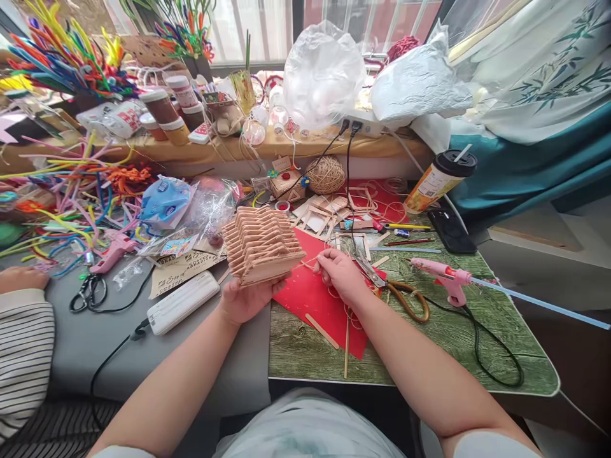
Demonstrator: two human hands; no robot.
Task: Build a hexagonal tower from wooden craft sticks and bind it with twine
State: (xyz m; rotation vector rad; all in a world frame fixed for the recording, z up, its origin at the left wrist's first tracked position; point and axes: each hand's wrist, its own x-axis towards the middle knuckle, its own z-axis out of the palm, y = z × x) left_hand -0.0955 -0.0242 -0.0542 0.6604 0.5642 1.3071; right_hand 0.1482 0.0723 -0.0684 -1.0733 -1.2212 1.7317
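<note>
My left hand [248,300] holds up a small craft model of stacked wooden sticks [262,245], its fingers under the base. The model is tilted, with a ridged, zigzag top. To its right, my right hand [338,270] is closed in a pinch, its fingertips on a thin strand of twine [310,263] that runs towards the model's edge. Loose twine also hangs below that hand. Under both lies a red sheet of paper [298,294]. A pair of scissors with tan handles [408,299] rests beside my right wrist.
A pink glue gun [451,280] with a long glue stick lies at the right, near a phone [452,230] and a drink cup [439,181]. On the left are a white power bank [184,302], pipe cleaners [71,210] and another person's sleeve [26,356]. Black cables cross the table.
</note>
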